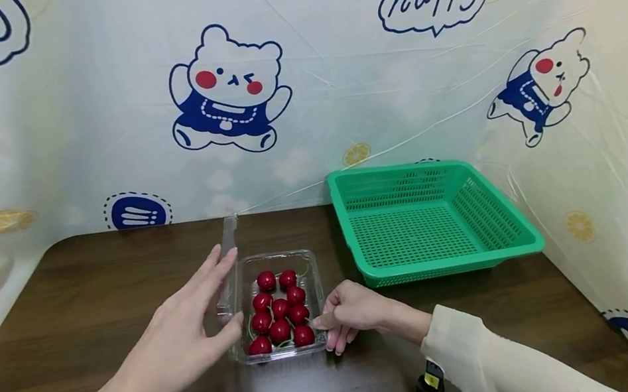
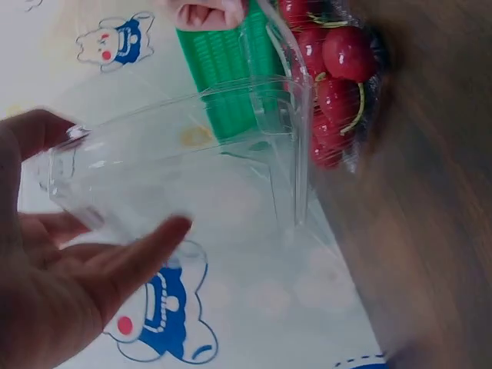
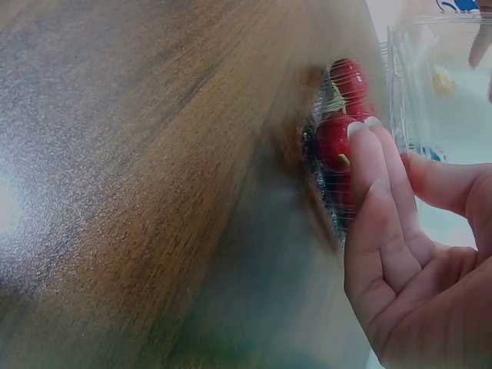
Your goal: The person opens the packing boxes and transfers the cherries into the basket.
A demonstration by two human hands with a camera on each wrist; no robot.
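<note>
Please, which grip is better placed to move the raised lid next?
Likely the left grip: it is at the raised lid, whereas the right grip holds the opposite side of the box.

The left hand point(image 1: 190, 327) lies straight-fingered; the right hand point(image 1: 353, 311) pinches.

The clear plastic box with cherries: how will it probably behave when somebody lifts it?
The plastic box would probably flex if squeezed, since it looks thin-walled and transparent. Its lid, standing open at one side, could swing during lifting. The cherries may roll inside, being round, smooth and glossy.
</note>
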